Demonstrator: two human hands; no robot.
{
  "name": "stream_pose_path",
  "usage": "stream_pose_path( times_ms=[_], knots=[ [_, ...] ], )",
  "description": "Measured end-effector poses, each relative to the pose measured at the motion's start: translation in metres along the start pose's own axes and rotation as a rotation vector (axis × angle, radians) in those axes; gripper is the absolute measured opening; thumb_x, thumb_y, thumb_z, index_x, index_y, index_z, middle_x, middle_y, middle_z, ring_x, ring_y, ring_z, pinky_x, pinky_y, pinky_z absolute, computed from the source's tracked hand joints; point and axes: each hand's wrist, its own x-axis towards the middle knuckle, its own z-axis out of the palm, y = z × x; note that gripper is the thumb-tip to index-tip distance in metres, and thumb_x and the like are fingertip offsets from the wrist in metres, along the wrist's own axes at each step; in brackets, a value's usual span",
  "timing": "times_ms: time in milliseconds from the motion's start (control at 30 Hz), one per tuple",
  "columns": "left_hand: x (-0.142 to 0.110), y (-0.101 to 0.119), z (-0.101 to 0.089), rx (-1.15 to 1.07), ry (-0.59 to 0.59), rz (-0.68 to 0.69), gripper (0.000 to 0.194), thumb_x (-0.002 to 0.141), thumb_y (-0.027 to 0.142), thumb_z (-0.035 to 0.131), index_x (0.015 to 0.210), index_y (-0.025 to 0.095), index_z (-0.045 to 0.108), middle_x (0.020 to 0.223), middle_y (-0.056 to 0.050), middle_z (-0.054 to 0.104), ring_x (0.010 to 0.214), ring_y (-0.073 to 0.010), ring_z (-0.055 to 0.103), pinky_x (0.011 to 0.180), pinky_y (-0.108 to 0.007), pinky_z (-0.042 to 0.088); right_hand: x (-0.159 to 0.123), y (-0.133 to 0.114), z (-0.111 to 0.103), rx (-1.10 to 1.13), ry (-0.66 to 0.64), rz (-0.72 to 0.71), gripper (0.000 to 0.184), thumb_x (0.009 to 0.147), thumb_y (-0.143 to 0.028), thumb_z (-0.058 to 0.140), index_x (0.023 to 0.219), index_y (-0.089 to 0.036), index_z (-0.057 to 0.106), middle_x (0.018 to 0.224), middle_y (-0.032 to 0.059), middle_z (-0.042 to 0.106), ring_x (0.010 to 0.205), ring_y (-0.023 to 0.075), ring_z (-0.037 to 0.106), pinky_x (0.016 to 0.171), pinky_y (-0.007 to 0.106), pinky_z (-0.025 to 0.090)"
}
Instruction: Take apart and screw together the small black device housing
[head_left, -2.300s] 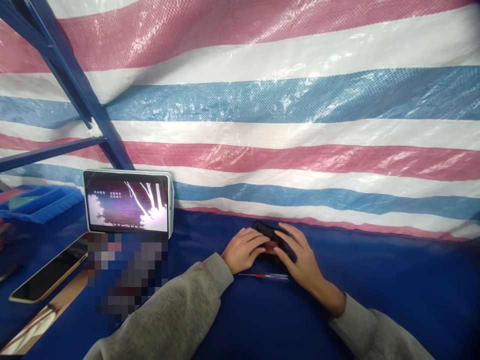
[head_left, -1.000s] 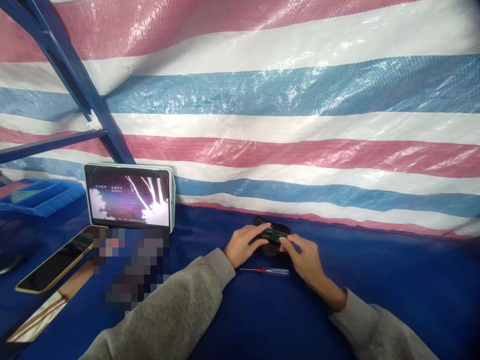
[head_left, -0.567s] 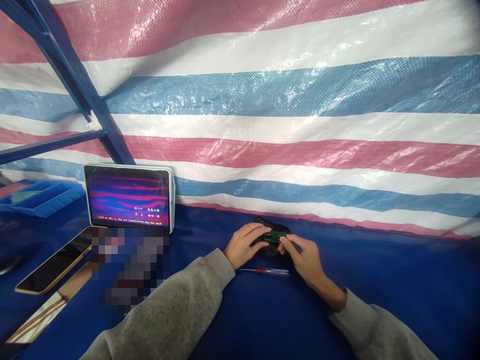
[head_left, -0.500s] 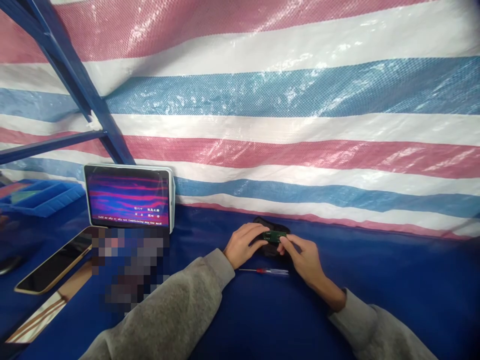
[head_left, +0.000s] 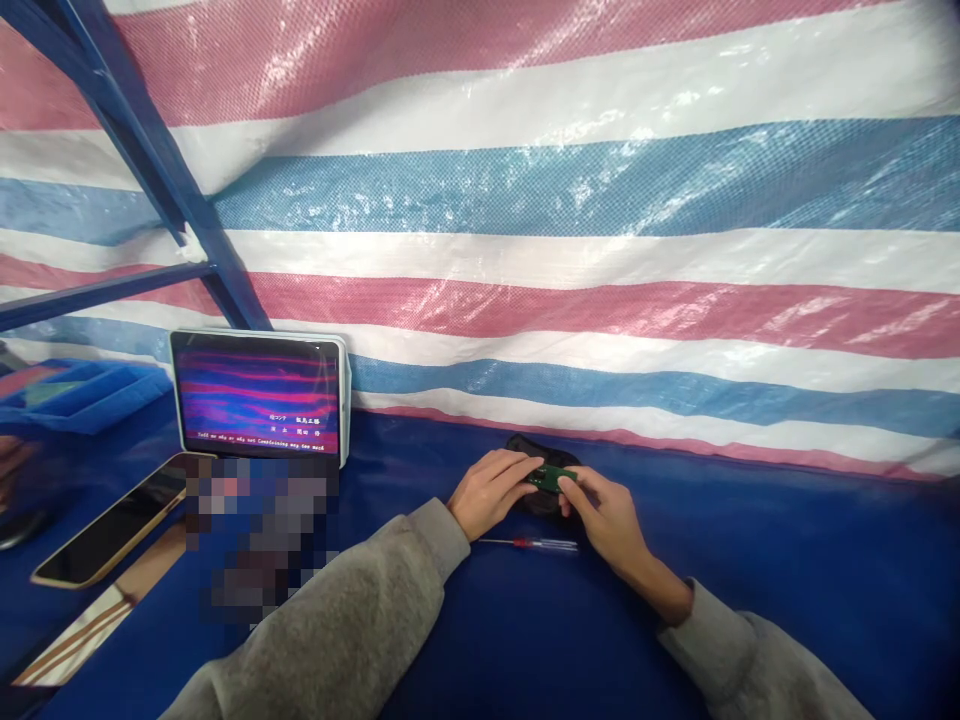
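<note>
Between my two hands is a small green circuit board (head_left: 551, 479), held just above the table. My left hand (head_left: 491, 492) pinches its left end, fingers on top and thumb along the near edge. At the right end, my right hand (head_left: 606, 510) grips the board between thumb and fingers. Behind and under the board lies a black item (head_left: 536, 452), soft-looking and partly hidden by my hands. On the near side, a screwdriver (head_left: 540, 545) with a red and clear handle rests flat on the blue table (head_left: 525, 630), its shaft pointing left.
A tablet (head_left: 259, 392) stands propped at the left, with a phone (head_left: 112, 520) lying before it. Farther left are a blue compartment tray (head_left: 97, 395) and another person's blurred hand (head_left: 22, 480). A striped sheet (head_left: 570, 190) hangs behind the table.
The circuit board has tilted slightly, its right end a little lower, and my left fingers have shifted over its left end. At the far left the other person's hand has come further into view.
</note>
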Motion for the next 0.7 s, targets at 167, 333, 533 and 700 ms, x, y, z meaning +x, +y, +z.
stream_pose_path(
  times_ms=[167,333,533,700],
  knots=[
    [-0.0008,-0.0026,0.0012,0.002,0.001,-0.003,0.034,0.096,0.028,0.052,0.129,0.021,0.052,0.109,-0.009,0.064,0.1,-0.0195,0.062,0.087,-0.036,0.054,-0.001,0.0029,0.0019,0.031,-0.03,-0.002,0.029,0.092,-0.041,0.049,0.076,-0.02,0.062,0.062,-0.0004,0.065,0.056,0.0143,0.062,0.061,0.026,0.05],
    [-0.002,-0.0029,0.0012,-0.002,0.019,0.006,0.033,0.095,0.025,0.053,0.128,0.021,0.053,0.109,-0.009,0.065,0.098,-0.0194,0.062,0.084,-0.035,0.054,-0.0012,0.0062,0.0038,0.043,-0.018,-0.007,0.024,0.09,-0.04,0.053,0.084,-0.02,0.063,0.061,-0.0011,0.066,0.055,0.0149,0.063,0.061,0.026,0.051],
    [-0.0007,-0.0011,-0.0001,-0.018,0.029,-0.001,0.032,0.095,0.023,0.054,0.127,0.019,0.053,0.108,-0.009,0.065,0.097,-0.0197,0.062,0.083,-0.035,0.053,-0.0011,0.0028,0.0032,0.01,-0.037,0.0,0.024,0.092,-0.039,0.05,0.085,-0.02,0.063,0.064,-0.0009,0.066,0.06,0.015,0.064,0.064,0.025,0.05],
    [-0.0001,-0.0001,-0.0011,-0.014,0.027,-0.013,0.03,0.096,0.024,0.051,0.126,0.02,0.054,0.107,-0.009,0.065,0.097,-0.02,0.063,0.083,-0.036,0.054,-0.002,0.005,0.0035,0.003,-0.044,-0.004,0.023,0.092,-0.038,0.05,0.092,-0.02,0.063,0.063,-0.0013,0.066,0.06,0.0151,0.064,0.064,0.026,0.05]
  ],
)
